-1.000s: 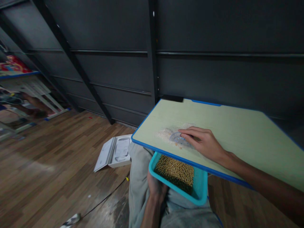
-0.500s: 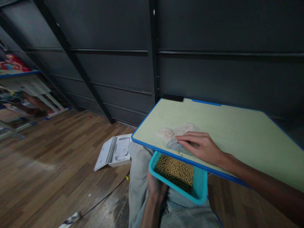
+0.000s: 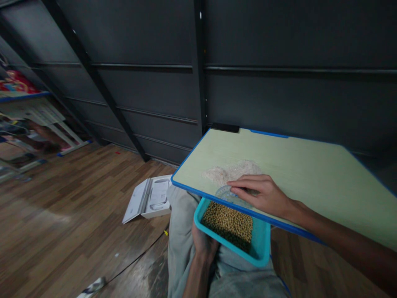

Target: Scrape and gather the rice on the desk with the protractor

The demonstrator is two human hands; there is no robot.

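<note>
My right hand [image 3: 259,190] pinches a clear, half-round protractor [image 3: 226,193] that lies against the tabletop near its front edge. Just beyond the protractor is a spread pile of pale grains [image 3: 245,167], rice-like in look. Below the edge, my left hand [image 3: 203,242] grips a turquoise plastic tray [image 3: 261,248] from its near left side, fingers partly hidden underneath. Yellow-tan beans [image 3: 232,219], like soybeans, fill much of the tray. Along their near side runs a dark green band of smaller grains [image 3: 236,239].
The pale green table [image 3: 310,178] has a blue rim and stands by a dark panelled wall [image 3: 149,87]. An open white box [image 3: 158,196] and a black cable [image 3: 136,260] lie on the wooden floor. At far left a person's limbs [image 3: 43,134] show under another table.
The protractor has slid slightly left and toward the front edge. A few beans that lay at the edge no longer show there. The tray is nearly still.
</note>
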